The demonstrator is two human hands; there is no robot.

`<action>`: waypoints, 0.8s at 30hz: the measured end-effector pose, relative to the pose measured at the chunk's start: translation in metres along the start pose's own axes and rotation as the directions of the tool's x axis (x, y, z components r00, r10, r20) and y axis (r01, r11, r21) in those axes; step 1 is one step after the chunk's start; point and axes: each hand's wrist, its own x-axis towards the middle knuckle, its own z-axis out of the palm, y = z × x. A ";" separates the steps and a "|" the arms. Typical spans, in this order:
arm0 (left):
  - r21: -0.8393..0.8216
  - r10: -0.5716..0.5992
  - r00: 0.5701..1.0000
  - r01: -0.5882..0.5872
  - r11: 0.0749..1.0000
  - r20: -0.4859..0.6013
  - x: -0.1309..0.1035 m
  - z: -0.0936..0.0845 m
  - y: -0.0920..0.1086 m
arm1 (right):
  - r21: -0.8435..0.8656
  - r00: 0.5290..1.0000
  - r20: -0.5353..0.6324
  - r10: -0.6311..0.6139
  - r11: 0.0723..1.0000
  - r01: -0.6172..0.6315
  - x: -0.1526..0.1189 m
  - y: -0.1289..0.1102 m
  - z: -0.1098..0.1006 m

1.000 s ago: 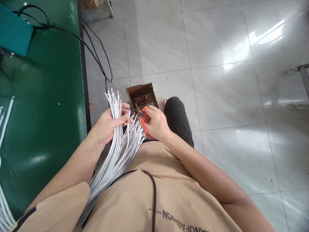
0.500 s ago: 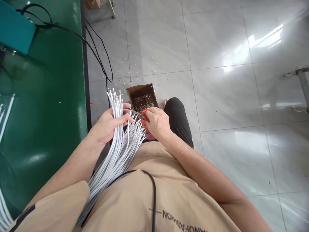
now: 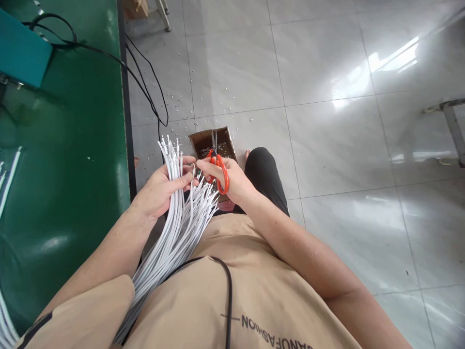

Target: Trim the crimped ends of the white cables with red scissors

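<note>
Clamping a bundle of white cables [image 3: 177, 206], the left hand [image 3: 156, 188] has its fingers wrapped round the upper part, with the thumb across the front. A single cable end [image 3: 193, 178] stands apart at its thumb tip. The right hand [image 3: 236, 182] keeps orange-handled scissors [image 3: 225, 180] hooked in its grasp; its thumb and forefinger meet close to that end, but whether they pinch it cannot be determined.

Change noted: half a second ago the blades lay level, pointing left at the single end. They have since swung clear and point up over the cardboard box [image 3: 198, 139], fingertips now in their place. In my judgement, work on this cable has passed from blade to fingers.

Condition of the cables: white, slender, apparently flexible. Tips in the left hand stand in an uneven cluster; a second group fans out below the right hand, many ends looking thin and pale. Fine detail at the tips is too small to verify. The lengths run down beside the beige shirt [image 3: 250, 276] towards the lower left.

Further out, small pale bits lie inside the box and across the tiled floor [image 3: 327, 140]. A green table [image 3: 87, 121] stands to the left, bearing a teal unit [image 3: 23, 46].
</note>
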 end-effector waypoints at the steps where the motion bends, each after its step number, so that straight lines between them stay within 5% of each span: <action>1: -0.005 -0.004 1.000 0.004 1.000 -0.001 0.000 -0.001 0.000 | -0.041 0.999 -0.032 -0.007 0.999 0.006 -0.001 0.003 -0.001; 4: -0.047 -0.025 1.000 0.025 0.999 0.008 0.001 -0.002 -0.001 | -0.423 0.967 -0.172 -0.190 0.900 0.102 -0.003 0.018 -0.007; 7: -0.108 -0.051 0.998 0.053 0.993 0.022 0.001 -0.002 0.000 | -0.837 0.884 -0.109 -0.456 0.522 0.166 -0.003 0.034 -0.013; 11: -0.149 -0.080 0.996 0.085 0.985 0.040 0.001 -0.002 0.001 | -0.963 0.821 0.026 -0.570 0.205 0.173 -0.002 0.043 -0.016; 16: -0.176 -0.090 0.994 0.099 0.979 0.061 0.001 -0.003 0.001 | -0.980 0.805 0.092 -0.587 0.088 0.176 0.000 0.043 -0.017; 24: -0.147 -0.079 0.995 0.088 0.985 0.066 0.000 -0.001 0.002 | -0.989 0.827 0.065 -0.558 0.075 0.129 0.000 0.042 -0.017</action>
